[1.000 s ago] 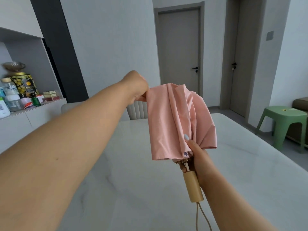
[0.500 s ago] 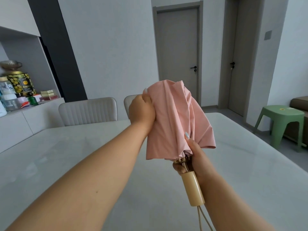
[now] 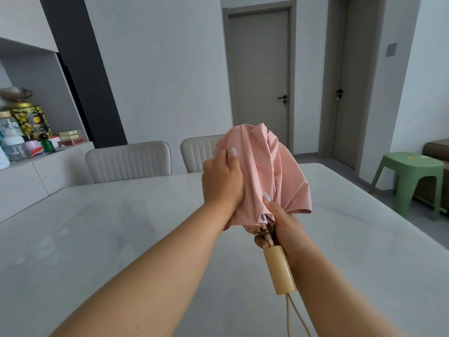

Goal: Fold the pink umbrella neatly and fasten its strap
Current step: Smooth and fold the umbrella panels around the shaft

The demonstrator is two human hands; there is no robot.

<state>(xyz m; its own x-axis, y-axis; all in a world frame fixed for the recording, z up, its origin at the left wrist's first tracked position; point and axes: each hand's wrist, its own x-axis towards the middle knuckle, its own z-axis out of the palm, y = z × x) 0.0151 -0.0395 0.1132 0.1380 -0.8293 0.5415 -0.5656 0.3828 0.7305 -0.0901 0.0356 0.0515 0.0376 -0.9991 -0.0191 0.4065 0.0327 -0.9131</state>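
Observation:
The pink umbrella [image 3: 272,171] is collapsed and held upright above the table, its cloth loose and bunched in folds. A pale wooden handle [image 3: 280,269] points down toward me, with a beige cord loop hanging from its end. My right hand [image 3: 279,227] grips the shaft just above the handle, one finger stretched up against the cloth. My left hand [image 3: 222,181] is wrapped around the left side of the canopy and presses the folds inward. I cannot pick out the strap among the folds.
A white marble-look table [image 3: 121,239] lies beneath my arms. Two padded chairs [image 3: 128,160] stand at its far edge. A shelf with tins and bottles [image 3: 26,132] is at the left. A green plastic stool [image 3: 410,176] stands at the right, near two grey doors.
My left hand let go of the stretched-out cloth edge, came back to the umbrella and slid down its left side, gathering the folds. The right hand kept its hold.

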